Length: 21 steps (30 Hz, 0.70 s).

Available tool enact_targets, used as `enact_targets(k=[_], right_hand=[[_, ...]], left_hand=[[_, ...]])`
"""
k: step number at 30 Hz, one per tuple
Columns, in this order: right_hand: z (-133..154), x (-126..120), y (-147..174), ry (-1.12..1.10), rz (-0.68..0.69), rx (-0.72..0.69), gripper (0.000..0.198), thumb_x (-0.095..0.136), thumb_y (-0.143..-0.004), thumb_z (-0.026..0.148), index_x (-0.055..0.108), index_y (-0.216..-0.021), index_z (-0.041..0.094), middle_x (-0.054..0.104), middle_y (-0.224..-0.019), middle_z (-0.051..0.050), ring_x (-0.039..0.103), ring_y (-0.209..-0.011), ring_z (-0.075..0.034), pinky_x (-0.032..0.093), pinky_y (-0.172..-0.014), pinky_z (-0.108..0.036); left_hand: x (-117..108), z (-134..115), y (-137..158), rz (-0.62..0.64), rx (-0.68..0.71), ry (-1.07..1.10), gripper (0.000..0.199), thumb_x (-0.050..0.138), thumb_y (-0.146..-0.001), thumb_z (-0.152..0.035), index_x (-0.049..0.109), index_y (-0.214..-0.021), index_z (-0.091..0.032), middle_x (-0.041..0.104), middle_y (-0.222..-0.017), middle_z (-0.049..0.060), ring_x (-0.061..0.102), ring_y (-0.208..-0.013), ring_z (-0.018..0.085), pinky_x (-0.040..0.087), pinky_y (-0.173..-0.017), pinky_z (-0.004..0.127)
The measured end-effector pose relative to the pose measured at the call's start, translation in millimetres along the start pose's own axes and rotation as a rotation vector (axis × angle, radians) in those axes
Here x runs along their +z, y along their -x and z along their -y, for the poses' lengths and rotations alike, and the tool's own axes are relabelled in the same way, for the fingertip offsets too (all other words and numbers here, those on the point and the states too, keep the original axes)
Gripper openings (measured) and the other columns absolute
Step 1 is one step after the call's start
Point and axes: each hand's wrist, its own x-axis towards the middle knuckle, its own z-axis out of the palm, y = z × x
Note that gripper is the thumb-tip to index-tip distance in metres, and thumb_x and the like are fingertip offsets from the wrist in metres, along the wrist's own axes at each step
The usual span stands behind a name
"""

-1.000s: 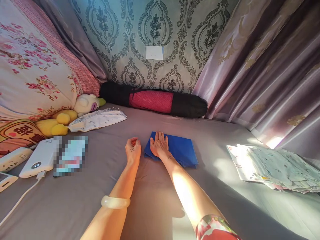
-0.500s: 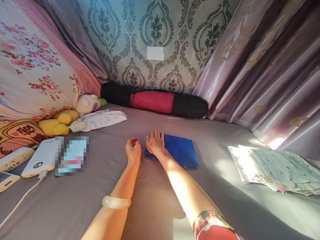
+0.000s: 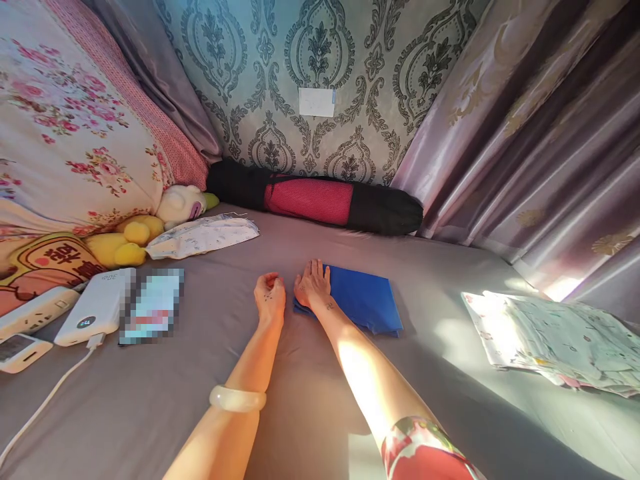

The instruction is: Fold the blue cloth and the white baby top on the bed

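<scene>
A flat, folded blue sheet (image 3: 363, 297), perhaps fabric or plastic, lies on the grey bed sheet (image 3: 295, 413). My right hand (image 3: 314, 285) rests palm down on its left end, fingers stretched out, covering that part. Just left of the blue sheet, apart from it, my left hand (image 3: 270, 299) is closed with its fingers curled in. What those fingers hold, if anything, is hidden. A pale bangle (image 3: 237, 399) circles my left forearm.
Behind lies a black and red roll bag (image 3: 310, 200). Folded printed cloths (image 3: 565, 340) are on the right. To the left are a patterned cloth (image 3: 205, 237), plush toys (image 3: 133, 240), a white power bank (image 3: 95, 307) with a cable, a power strip (image 3: 37, 310) and a blurred-out phone-like object (image 3: 153, 307).
The view has shifted slightly, so everything sits a little differently in the picture. Both hands keep nearly the same pose beside and on the blue sheet.
</scene>
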Motion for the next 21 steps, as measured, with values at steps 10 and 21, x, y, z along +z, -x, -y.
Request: enact_targets(k=[10,21], right_hand=[[13,1,26,-0.024,0.026,-0.059,0.058,0.027,-0.094,0.028,0.032,-0.145,0.000,0.022,-0.155,-0.016,0.011,-0.144,-0.027,0.007,-0.116,-0.045],[10,-7,28,-0.117,0.043,-0.055,0.056,0.024,-0.095,0.029,0.034,-0.144,0.003,0.023,-0.155,-0.014,0.013,-0.144,-0.025,0.009,-0.116,-0.043]], left_hand=[[0,1,-1,-0.034,-0.033,0.077,0.021,0.050,-0.071,-0.014,0.058,-0.090,-0.016,0.065,-0.083,0.006,0.060,-0.069,0.013,0.052,-0.069,0.030],[0,-1,2,0.016,-0.004,0.000,0.023,0.049,-0.074,-0.019,0.058,-0.095,-0.017,0.067,-0.088,0.008,0.065,-0.082,0.018,0.053,-0.075,0.033]])
